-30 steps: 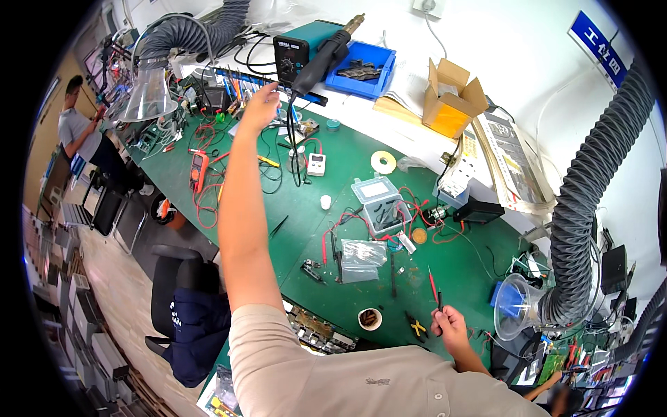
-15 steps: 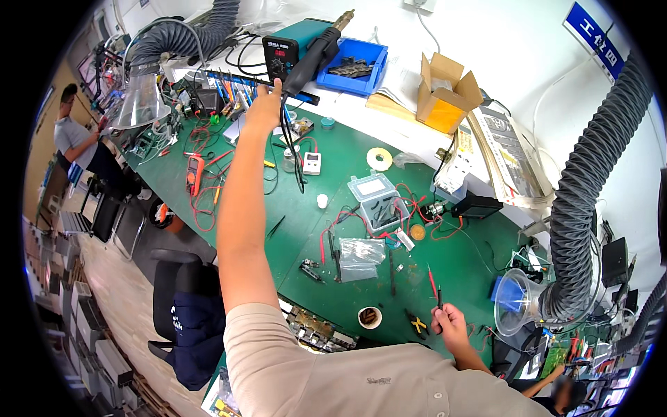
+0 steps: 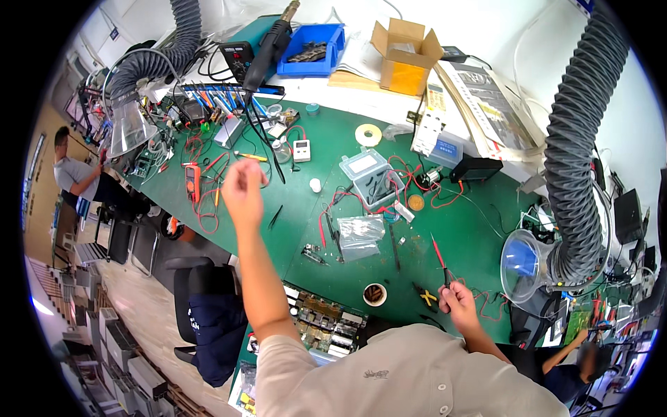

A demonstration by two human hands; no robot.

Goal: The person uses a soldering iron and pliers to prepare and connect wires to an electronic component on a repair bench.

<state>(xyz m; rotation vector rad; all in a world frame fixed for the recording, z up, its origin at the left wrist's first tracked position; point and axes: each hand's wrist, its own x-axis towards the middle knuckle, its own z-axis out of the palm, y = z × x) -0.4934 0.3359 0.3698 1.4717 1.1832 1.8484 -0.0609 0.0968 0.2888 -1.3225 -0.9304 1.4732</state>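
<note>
My left hand [image 3: 244, 194] is raised over the left part of the green workbench, fingers loosely bent and slightly apart, with nothing seen in it. It is nearest to the orange multimeter [image 3: 192, 183] and a yellow-handled tool [image 3: 250, 157]. My right hand [image 3: 460, 306] is closed round a test probe [image 3: 439, 254] with a red upper part, held upright near the front right; its lower, dark part runs into my fingers. Yellow-and-black pliers [image 3: 426, 297] lie just left of that hand. The hot-air gun [image 3: 267, 54] rests beside its teal station [image 3: 240, 55] at the back.
A circuit board [image 3: 326, 323] lies at the near edge, next to a white cup [image 3: 374, 295]. Mid-bench are clear bags [image 3: 360, 236], an open plastic box [image 3: 375, 184] and tangled leads. Ribbed ducts with a clear hood [image 3: 524, 267] hang at both sides. Two other people sit farther off.
My left hand has drawn back from beside the hot-air gun toward me, down over the bench. My right hand keeps its hold on the probe. The whole view has shifted slightly.
</note>
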